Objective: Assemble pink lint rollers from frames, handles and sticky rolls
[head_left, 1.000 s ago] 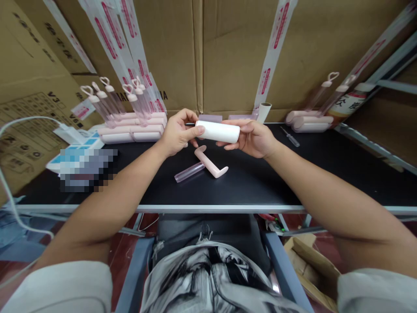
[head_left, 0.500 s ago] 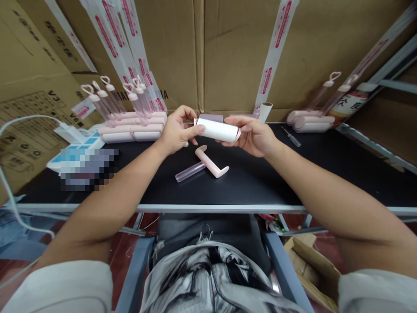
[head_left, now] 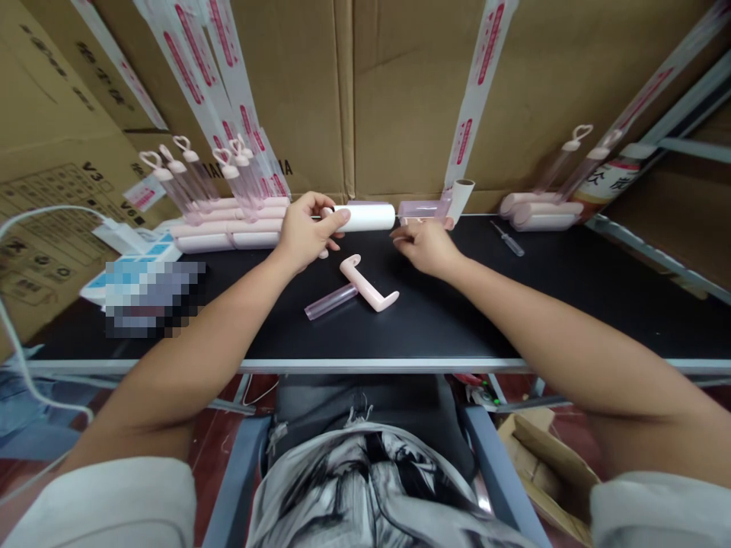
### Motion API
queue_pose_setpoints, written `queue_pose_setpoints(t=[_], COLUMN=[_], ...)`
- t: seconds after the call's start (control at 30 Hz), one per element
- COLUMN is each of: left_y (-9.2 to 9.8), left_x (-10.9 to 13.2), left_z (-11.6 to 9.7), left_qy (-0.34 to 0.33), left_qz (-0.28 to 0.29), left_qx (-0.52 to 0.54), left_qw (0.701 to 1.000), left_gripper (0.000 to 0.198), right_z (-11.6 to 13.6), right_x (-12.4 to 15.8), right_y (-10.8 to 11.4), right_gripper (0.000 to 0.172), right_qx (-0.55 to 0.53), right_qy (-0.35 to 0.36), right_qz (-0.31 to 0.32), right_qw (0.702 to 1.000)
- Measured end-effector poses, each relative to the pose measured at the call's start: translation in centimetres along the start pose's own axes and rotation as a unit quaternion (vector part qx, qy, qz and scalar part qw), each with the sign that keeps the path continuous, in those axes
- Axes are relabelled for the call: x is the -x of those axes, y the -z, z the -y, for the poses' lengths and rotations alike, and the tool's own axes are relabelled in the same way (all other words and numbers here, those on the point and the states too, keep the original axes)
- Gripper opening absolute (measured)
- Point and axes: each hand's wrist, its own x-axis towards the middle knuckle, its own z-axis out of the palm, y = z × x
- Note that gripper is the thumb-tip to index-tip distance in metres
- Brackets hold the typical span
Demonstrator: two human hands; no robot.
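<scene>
My left hand (head_left: 304, 234) is closed round the left end of a white lint roll (head_left: 365, 218), held level over the black table (head_left: 571, 297). My right hand (head_left: 423, 245) is off the roll, fingers loosely curled just above the table to its right, holding nothing that I can see. A pink roller handle (head_left: 368, 284) with a clear pink tube (head_left: 330, 301) lies on the table below both hands. A pink translucent cover (head_left: 418, 208) rests at the back, just beyond my right hand.
Finished pink rollers (head_left: 228, 221) with heart-topped handles are stacked at the back left, and two more (head_left: 542, 213) at the back right. A small screwdriver (head_left: 508, 239) lies right of my right hand. A cardboard core (head_left: 461, 196) leans on the boxes. A white power strip (head_left: 122, 236) sits left.
My right hand let go of the white roll and dropped toward the table. My left hand carried the roll back and to the left.
</scene>
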Motion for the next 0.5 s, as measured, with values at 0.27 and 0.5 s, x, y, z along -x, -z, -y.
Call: queue_pose_setpoints(t=[0.27,0.5], left_y=[-0.2,-2.3], left_x=[0.2,1.5], left_z=[0.2,-0.3], left_qy=[-0.016,-0.023], left_qz=[0.025,0.064], left_qx=[0.011,0.066], left_qw=[1.0,0.995], left_gripper=[0.064,0.077], right_z=[0.8,2.5], right_x=[0.7,0.4], right_y=[-0.2,2.0], right_gripper=[0.028,0.057], right_qx=[-0.155,-0.352], right_qy=[-0.017,-0.047], right_qz=[0.019,-0.001], right_qw=[0.988,0.935])
